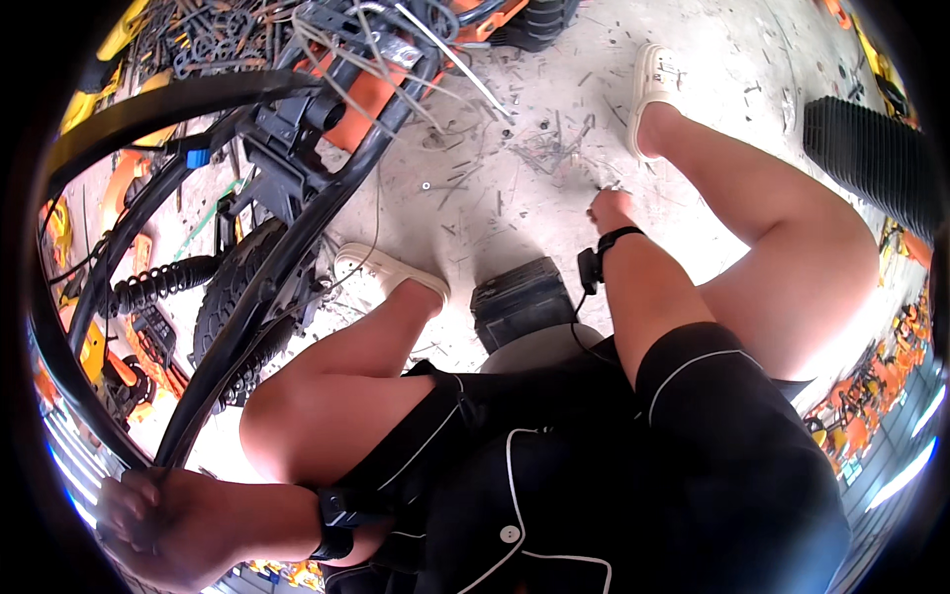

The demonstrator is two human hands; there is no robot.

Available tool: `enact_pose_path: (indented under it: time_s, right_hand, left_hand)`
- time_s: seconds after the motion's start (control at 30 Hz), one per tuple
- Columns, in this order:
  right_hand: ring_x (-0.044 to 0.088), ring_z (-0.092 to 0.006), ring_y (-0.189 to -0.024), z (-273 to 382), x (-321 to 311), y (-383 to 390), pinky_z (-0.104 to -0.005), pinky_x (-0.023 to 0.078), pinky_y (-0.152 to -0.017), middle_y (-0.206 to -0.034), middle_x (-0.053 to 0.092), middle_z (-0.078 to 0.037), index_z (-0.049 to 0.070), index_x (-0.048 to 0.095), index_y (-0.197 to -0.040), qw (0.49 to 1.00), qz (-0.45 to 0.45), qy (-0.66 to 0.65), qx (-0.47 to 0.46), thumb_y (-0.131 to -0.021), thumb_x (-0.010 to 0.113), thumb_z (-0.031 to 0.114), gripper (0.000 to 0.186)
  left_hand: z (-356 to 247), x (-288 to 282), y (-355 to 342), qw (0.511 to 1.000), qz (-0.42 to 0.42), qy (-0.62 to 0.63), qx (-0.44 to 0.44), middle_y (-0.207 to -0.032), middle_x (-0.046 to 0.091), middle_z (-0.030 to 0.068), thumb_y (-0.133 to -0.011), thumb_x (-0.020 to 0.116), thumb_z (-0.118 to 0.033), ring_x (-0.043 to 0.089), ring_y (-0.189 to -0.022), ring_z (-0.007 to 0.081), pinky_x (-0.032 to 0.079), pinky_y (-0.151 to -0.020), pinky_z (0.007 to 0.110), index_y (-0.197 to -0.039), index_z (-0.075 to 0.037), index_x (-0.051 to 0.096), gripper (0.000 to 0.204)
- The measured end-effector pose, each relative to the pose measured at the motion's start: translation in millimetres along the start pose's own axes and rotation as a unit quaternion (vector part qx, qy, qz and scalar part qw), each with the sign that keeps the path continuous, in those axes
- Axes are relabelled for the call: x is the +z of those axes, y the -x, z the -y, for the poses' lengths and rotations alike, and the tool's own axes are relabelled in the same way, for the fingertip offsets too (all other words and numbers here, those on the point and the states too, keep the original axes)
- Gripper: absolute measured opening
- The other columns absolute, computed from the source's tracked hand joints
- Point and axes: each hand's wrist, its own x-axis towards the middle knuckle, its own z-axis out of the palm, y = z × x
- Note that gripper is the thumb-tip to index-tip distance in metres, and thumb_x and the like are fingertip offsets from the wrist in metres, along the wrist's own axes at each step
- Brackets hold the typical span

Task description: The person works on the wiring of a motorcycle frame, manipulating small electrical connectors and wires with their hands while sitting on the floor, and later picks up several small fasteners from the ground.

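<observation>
My left hand (158, 520), its fingers darkly smudged, is closed around the lower part of a black tubular frame (247, 322) at the lower left. The frame rises toward the upper middle, with grey cables, a coil-spring shock (163, 282) and a knobby tyre (223, 287) among its parts. My right hand (610, 210), with a strapped device on its wrist, is low beside my right shin, fingers curled; whatever they hold is too small to make out. Below it and to the left sits a dark, scuffed box (520, 297), in front of the grey seat (539, 346) under me.
Loose metal hardware (198, 35) is heaped at the upper left. Small debris lies scattered over the pale floor (465, 188). A black ribbed object (861, 158) stands at the right. Orange and yellow parts (861, 396) are piled along the right edge; my feet are on the floor.
</observation>
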Motion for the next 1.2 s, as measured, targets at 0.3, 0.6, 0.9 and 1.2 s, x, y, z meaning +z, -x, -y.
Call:
enact_pose_path:
  time_s: [0.3, 0.6, 0.9, 1.2]
  right_hand:
    - [0.070, -0.0339, -0.074, 45.0, 98.5, 70.8, -0.0436, 0.055, -0.067, -0.084, 0.070, -0.021, 0.001, 0.062, -0.107, 0.954, 0.129, -0.033, -0.269, -0.094, 0.061, 0.039, 0.041]
    - [0.063, -0.0454, -0.108, 62.9, 19.2, 86.8, -0.0517, 0.050, -0.093, -0.112, 0.066, -0.029, -0.001, 0.057, -0.113, 0.985, -0.147, -0.054, -0.069, -0.095, 0.048, 0.031, 0.038]
    - [0.062, -0.0440, -0.111, 65.6, 64.3, 100.0, -0.0499, 0.049, -0.096, -0.114, 0.067, -0.026, 0.005, 0.061, -0.115, 0.947, 0.061, 0.158, -0.274, -0.094, 0.056, 0.039, 0.040]
    - [0.066, -0.0429, -0.103, 108.1, 19.5, 107.1, -0.0498, 0.053, -0.091, -0.107, 0.070, -0.025, 0.003, 0.059, -0.114, 0.968, -0.088, 0.046, -0.229, -0.095, 0.053, 0.036, 0.039]
  left_hand:
    - [8.8, 14.8, 2.8, 0.997, -0.037, 0.073, -0.008, -0.073, 0.044, 0.0117, -0.081, 0.056, -0.008, 0.044, -0.066, 0.0233, 0.034, -0.063, 0.034, -0.073, -0.001, 0.045, 0.016]
    - [6.1, 13.9, 1.4, 0.998, -0.027, 0.056, -0.008, -0.073, 0.044, 0.0107, -0.082, 0.055, -0.009, 0.044, -0.061, 0.0212, 0.032, -0.059, 0.032, -0.075, -0.001, 0.045, 0.015]
    - [3.3, 20.8, 2.6, 0.999, -0.033, -0.004, -0.001, -0.070, 0.044, 0.0089, -0.083, 0.055, -0.009, 0.045, -0.060, 0.0196, 0.031, -0.058, 0.030, -0.074, -0.002, 0.046, 0.015]
    - [3.6, 19.0, 6.2, 0.998, -0.031, -0.055, 0.017, -0.068, 0.046, 0.0070, -0.083, 0.058, -0.012, 0.047, -0.059, 0.0182, 0.031, -0.058, 0.028, -0.070, -0.003, 0.049, 0.018]
